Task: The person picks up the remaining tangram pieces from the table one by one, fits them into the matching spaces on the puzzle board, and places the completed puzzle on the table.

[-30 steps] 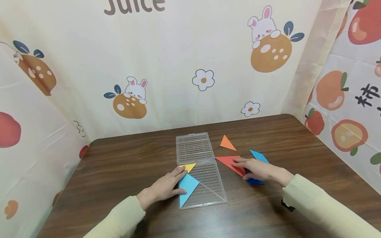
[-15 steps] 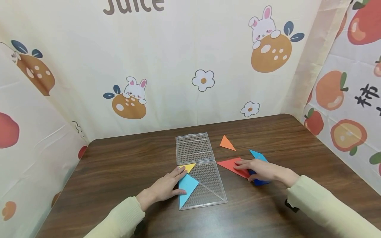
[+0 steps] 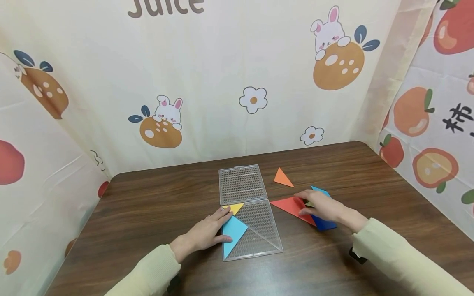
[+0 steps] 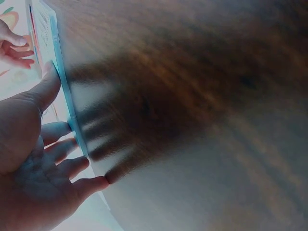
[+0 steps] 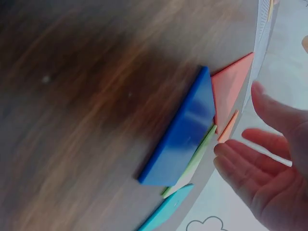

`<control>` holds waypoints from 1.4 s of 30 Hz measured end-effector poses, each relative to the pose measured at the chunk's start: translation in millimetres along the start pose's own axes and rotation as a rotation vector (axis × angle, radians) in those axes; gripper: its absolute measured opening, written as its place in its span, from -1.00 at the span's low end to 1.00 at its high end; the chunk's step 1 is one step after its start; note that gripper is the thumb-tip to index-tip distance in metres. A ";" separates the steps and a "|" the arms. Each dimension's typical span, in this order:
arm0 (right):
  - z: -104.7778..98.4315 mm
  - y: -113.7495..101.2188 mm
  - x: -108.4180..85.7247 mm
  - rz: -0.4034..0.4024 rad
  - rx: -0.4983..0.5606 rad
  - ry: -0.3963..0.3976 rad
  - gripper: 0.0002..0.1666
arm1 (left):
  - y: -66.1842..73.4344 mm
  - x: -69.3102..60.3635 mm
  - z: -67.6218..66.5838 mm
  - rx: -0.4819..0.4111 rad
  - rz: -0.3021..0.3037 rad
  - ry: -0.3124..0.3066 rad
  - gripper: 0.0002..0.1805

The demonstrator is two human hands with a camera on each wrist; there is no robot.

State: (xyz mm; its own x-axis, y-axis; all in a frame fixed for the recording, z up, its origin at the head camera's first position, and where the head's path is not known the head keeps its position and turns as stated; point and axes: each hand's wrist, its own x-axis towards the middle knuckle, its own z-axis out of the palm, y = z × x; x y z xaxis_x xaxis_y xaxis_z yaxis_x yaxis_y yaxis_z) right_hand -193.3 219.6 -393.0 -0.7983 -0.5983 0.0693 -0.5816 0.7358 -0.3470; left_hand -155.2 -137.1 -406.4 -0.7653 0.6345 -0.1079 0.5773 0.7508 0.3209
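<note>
Reaches across a dark wooden table (image 3: 166,197) with both arms. With the left hand (image 3: 203,232), fingers straight and a little spread, rests on the light-blue piece (image 3: 234,234) and the yellow triangle (image 3: 237,208), both in the near half of an unfolded clear case (image 3: 259,216); no visible change there over the last second. With the right hand (image 3: 326,207), right of the case, appears to grip nothing: thumb set well apart from the fingers, over the right part of the red triangle (image 3: 290,205). Compared with half a second ago, arches these fingers more and uncovers a green piece (image 3: 309,204). Cannot tell whether a fingertip touches red. Over the last second, shifts the red triangle slightly right and nearer, close beside the dark-blue piece (image 3: 324,224). Likely means loose pieces being separated, with the case only partly filled. Farther back: a bright-blue piece (image 3: 322,191) and, more to the left, an orange triangle (image 3: 283,178).
</note>
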 end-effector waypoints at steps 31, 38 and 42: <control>3.4 -10.6 28.4 0.348 0.021 -0.009 -0.46 | -1.1 2.4 1.3 0.016 -0.009 -0.011 -0.24; 3.3 -14.1 33.5 0.425 0.014 -0.073 -0.48 | -0.4 1.8 0.8 0.014 -0.010 -0.010 -0.24; 3.5 -14.8 38.1 0.473 0.032 -0.104 -0.50 | -0.5 1.5 0.7 0.014 -0.016 -0.013 -0.23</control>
State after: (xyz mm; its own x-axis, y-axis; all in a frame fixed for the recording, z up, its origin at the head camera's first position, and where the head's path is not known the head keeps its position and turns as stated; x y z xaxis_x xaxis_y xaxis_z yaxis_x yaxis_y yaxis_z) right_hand -214.6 184.8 -388.5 -0.9531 -0.2303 -0.1965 -0.1521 0.9255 -0.3468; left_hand -156.4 -136.4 -407.4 -0.7711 0.6244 -0.1248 0.5688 0.7635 0.3058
